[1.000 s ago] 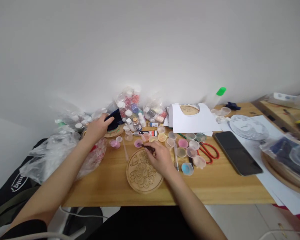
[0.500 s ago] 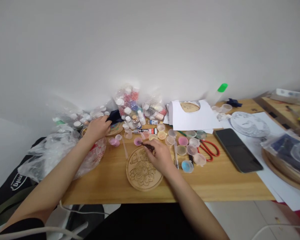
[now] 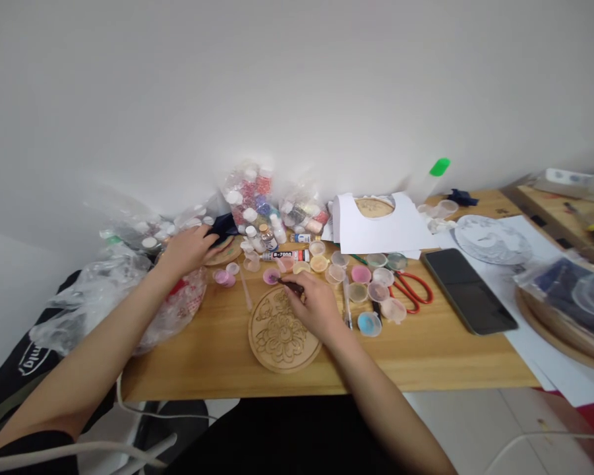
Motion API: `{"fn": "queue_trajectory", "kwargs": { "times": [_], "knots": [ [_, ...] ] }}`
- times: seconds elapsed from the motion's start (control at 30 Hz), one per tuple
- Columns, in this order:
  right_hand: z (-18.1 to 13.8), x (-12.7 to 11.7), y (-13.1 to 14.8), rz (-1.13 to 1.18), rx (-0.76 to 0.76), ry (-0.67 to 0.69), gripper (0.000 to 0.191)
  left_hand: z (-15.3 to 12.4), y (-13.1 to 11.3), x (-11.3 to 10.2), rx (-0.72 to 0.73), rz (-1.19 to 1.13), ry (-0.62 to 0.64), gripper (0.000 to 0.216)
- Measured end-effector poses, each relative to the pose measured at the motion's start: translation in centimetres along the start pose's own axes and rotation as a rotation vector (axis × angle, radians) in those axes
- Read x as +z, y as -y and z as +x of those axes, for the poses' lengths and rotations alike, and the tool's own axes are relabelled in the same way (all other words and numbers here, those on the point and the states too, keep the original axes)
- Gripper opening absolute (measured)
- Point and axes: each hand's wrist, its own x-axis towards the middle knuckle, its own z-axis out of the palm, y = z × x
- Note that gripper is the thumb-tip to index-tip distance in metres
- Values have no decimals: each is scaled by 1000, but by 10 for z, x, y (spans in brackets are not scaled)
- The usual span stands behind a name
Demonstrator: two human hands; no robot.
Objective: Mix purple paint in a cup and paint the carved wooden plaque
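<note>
My right hand (image 3: 317, 302) is closed around a short dark-handled tool (image 3: 293, 286). Its tip is at a small plastic cup of purple material (image 3: 271, 276); what kind of tip it has is too small to tell. Below that hand, a round wooden board (image 3: 281, 340) with a carved flower pattern lies on the table, partly covered by the fingers. My left hand (image 3: 192, 249) reaches to the back left, fingers stretched out beside a dark blue crumpled piece (image 3: 223, 226) and over the edge of a smaller wooden disc (image 3: 230, 253).
Several small cups, including a blue one (image 3: 369, 324), stand right of the board near red-handled scissors (image 3: 418, 293). A glue tube (image 3: 285, 255) lies behind. Bags of bottles (image 3: 252, 198) line the wall. A phone (image 3: 467, 290) and clear plastic bags (image 3: 93, 297) flank the work area.
The left hand has shifted slightly, and its fingers look more spread. The right hand and the tool stay at the purple cup. The whole view has moved a little.
</note>
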Motion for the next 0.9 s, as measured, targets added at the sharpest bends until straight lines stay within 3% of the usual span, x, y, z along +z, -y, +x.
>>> {"fn": "queue_trajectory", "kwargs": {
  "times": [0.27, 0.9],
  "knots": [
    [-1, 1, 0, 25, -20, -12, 23, 6, 5, -24, -95, -18, 12, 27],
    [0, -1, 0, -10, 5, 17, 24, 5, 4, -27, -107, 14, 52, 27]
  ]
}}
